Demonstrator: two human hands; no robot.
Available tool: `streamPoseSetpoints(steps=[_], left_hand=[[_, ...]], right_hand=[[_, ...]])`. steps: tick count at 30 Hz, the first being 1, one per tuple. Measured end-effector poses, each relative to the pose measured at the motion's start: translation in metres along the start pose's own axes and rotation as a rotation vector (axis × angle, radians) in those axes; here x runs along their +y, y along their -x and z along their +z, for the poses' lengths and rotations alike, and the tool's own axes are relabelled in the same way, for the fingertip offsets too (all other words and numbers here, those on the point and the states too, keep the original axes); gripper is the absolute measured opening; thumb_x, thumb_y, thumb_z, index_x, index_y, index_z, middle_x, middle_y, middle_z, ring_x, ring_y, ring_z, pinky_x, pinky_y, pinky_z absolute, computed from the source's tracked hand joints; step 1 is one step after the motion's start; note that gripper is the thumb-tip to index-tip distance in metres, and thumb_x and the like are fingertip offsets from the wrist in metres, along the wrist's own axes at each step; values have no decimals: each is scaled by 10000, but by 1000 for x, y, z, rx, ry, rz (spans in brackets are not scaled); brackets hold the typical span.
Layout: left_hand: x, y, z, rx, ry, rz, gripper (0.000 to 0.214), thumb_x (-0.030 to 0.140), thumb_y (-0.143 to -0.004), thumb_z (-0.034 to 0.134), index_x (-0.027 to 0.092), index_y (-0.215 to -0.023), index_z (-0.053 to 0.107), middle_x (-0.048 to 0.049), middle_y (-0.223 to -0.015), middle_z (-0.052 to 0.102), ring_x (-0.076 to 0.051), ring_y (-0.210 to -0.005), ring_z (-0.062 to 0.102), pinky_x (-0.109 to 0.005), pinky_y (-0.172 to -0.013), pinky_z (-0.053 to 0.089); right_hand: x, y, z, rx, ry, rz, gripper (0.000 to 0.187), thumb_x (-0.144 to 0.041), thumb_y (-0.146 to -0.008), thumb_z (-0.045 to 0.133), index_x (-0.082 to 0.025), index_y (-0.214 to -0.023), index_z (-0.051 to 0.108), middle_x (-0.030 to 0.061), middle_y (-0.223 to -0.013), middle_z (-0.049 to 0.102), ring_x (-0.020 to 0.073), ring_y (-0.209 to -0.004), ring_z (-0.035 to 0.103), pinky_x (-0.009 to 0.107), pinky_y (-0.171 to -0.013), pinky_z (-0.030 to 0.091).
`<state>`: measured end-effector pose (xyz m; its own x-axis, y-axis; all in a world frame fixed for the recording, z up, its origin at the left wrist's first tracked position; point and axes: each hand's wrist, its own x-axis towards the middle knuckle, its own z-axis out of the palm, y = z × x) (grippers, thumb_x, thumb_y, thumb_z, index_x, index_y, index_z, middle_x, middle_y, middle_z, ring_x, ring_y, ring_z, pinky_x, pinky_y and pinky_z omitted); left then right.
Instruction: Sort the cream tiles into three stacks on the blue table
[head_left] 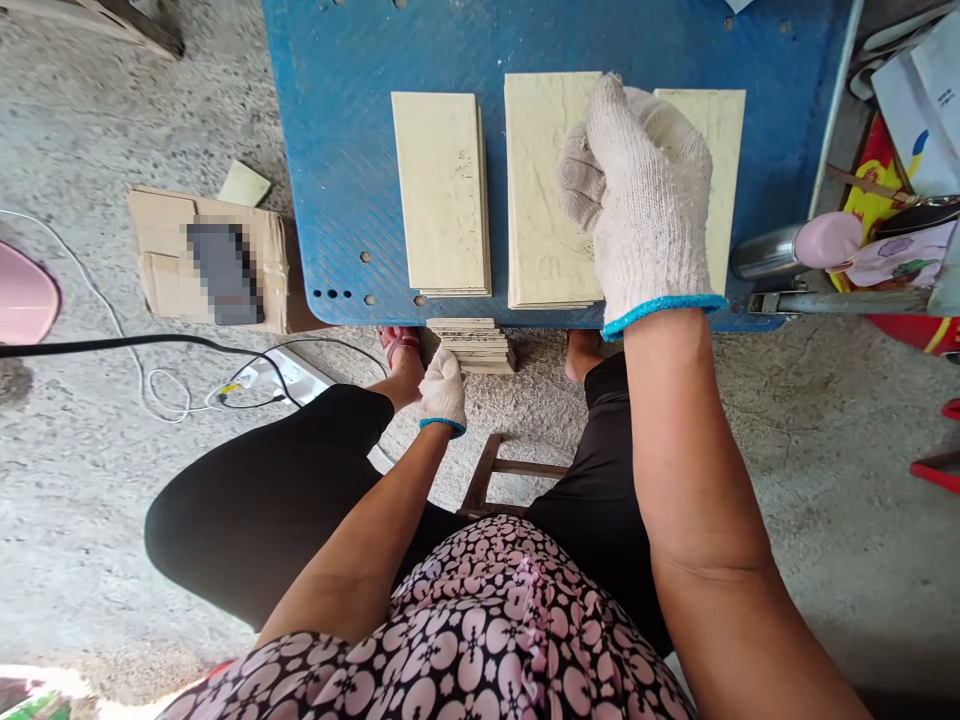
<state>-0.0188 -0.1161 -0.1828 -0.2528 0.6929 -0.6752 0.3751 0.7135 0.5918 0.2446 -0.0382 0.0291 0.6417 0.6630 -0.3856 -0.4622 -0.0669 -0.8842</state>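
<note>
Three stacks of pale cream rectangular tiles lay side by side on your blue desk: a left stack, a middle stack whose top face showed a faint rippled relief, and a right stack largely hidden behind your glove. Each stack's layered edges showed at the near end, close to the desk's front rim. A fourth, lower pile of the same cream tiles sat on the concrete floor just under the desk's front edge, between your feet.

Your right hand, in a white knitted glove with a blue cuff, was curled into a loose fist over the gap between the middle and right stacks; you could not tell from this view whether it gripped a tile or only rested there. Your left hand, gloved the same way, reached down to the floor pile, its fingers closed against the pile's near left corner, touching the tiles; whether it clasped one could not be told.

A brown cardboard box lay on the floor to the left of the desk, and a silver metal flask lay at the desk's right edge.
</note>
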Motion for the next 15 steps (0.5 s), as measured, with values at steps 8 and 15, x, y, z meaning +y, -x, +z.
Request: streamPoseSetpoints(steps=[8, 15], left_hand=[[24, 19, -1, 57, -162, -54, 426, 455, -912, 628, 190, -1238, 697, -89, -1140, 698, -209, -846, 713, -259, -825, 551], [16, 14, -2, 47, -59, -40, 424, 437, -892, 653, 171, -1218, 706, -103, -1067, 713, -226, -885, 715, -273, -831, 566]], right_hand=[[1, 0, 0, 3, -4, 3, 236, -230, -936, 583, -182, -728, 482, -71, -593, 444, 89, -549, 553, 176, -463, 424], [0, 1, -1, -16, -13, -15, 296, -269, -930, 595, -187, -688, 446, -81, -574, 434, 66, -494, 519, 163, -425, 371]])
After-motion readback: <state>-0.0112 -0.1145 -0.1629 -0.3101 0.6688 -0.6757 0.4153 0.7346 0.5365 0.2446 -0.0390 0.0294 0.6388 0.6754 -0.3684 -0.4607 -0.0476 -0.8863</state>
